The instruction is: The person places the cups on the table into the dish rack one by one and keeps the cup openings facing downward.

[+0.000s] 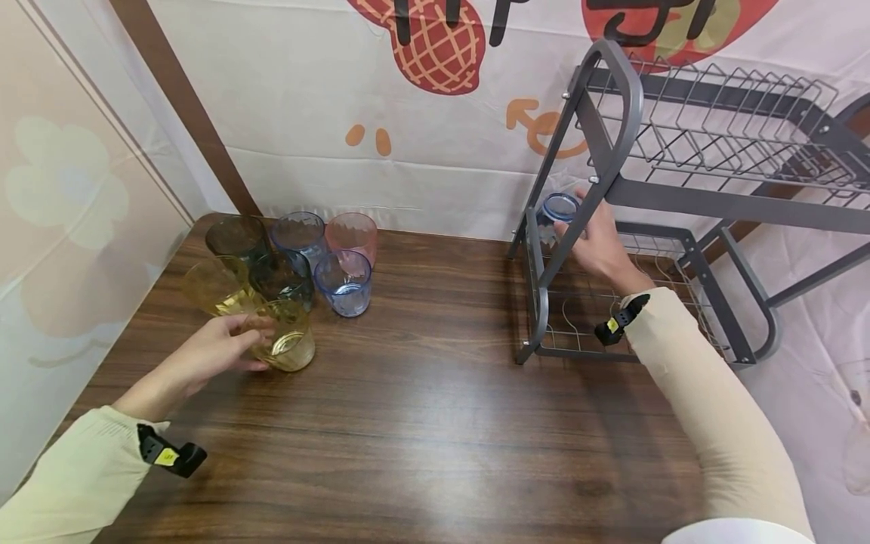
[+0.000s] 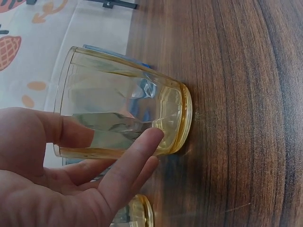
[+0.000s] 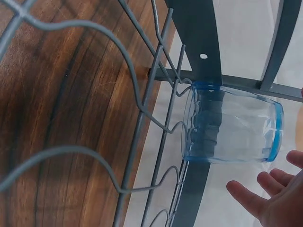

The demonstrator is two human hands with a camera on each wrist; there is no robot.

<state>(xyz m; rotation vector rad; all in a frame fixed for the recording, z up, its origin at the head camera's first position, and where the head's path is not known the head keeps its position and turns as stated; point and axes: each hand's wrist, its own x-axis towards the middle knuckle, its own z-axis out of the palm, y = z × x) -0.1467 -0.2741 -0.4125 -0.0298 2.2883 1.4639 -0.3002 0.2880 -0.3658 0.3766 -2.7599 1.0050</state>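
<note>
My left hand (image 1: 224,344) grips a clear yellow cup (image 2: 123,101) that stands upright at the front of a cup group. Its fingers lie along the cup's side, one fingertip low near the base. Inside the rack's lower tier, my right hand (image 1: 598,238) is beside a clear blue cup (image 3: 232,125). That cup is upside down on the wire shelf, its blue base uppermost. In the right wrist view the fingers (image 3: 251,196) are stretched out and apart from the cup's wall.
Behind the left hand are another yellow cup (image 1: 214,285), dark grey cups (image 1: 282,279), a pink cup (image 1: 356,230) and blue cups (image 1: 344,287). The grey two-tier rack (image 1: 544,295) stands at the right of the wooden table (image 1: 408,423), before a printed cloth (image 1: 435,174).
</note>
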